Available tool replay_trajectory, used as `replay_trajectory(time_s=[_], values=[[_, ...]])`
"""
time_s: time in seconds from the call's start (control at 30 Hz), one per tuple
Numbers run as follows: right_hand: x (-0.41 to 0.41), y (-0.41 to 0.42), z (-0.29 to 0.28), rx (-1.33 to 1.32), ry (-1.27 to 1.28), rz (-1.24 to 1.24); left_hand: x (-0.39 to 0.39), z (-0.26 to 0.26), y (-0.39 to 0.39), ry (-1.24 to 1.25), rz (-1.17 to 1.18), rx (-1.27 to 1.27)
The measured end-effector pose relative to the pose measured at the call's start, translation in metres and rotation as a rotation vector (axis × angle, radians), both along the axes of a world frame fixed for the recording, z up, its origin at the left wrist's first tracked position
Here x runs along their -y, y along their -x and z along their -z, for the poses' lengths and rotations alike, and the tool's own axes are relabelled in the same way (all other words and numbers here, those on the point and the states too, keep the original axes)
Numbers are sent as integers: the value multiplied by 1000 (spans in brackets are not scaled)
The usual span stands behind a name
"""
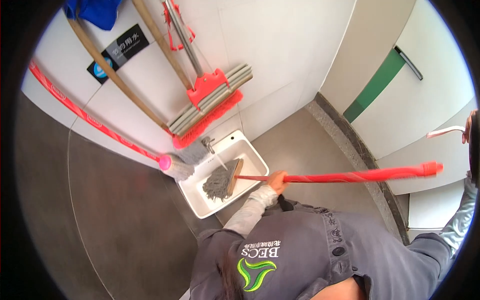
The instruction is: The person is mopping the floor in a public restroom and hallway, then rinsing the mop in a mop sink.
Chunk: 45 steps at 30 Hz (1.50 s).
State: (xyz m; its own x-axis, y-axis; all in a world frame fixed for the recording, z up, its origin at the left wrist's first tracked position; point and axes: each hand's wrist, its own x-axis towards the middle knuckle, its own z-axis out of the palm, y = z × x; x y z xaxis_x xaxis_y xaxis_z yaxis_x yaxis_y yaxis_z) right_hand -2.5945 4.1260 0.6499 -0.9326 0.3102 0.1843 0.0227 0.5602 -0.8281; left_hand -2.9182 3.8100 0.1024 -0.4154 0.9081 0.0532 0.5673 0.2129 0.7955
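Observation:
My left hand [277, 182] is closed around the red handle [337, 177] of a mop, which runs across in front of my body. The mop's grey string head [221, 182], on a wooden block, lies in a white sink [201, 210]. A stream of water falls from the metal tap [208, 144] onto the strings. At the far right edge, my right hand [467, 129] is partly hidden behind a dark object. A thin pale strip [446, 130] meets its fingers; its grip on it is unclear. The handle's free end lies left of and below that hand.
Against the tiled wall stand a sponge mop [210, 90] with a red head, wooden poles [116, 77] and another red-handled mop [93, 122]. A blue cloth [99, 13] hangs at the top left. A white panel with a green stripe [378, 86] and dark handle stands right, above a stone edge.

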Motion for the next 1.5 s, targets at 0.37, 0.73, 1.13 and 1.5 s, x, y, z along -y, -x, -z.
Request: replay_trajectory(time_s=[0.37, 0.73, 1.13, 1.5], values=[[88, 41, 213, -84, 311, 164, 137, -167, 179, -864, -1084, 170], [146, 118, 245, -69, 712, 137, 159, -304, 159, -878, -624, 204], [155, 104, 278, 46, 796, 116, 157, -163, 205, -789, -1170, 184], [152, 95, 277, 64, 868, 114, 163, -348, 171, -969, -899, 91]])
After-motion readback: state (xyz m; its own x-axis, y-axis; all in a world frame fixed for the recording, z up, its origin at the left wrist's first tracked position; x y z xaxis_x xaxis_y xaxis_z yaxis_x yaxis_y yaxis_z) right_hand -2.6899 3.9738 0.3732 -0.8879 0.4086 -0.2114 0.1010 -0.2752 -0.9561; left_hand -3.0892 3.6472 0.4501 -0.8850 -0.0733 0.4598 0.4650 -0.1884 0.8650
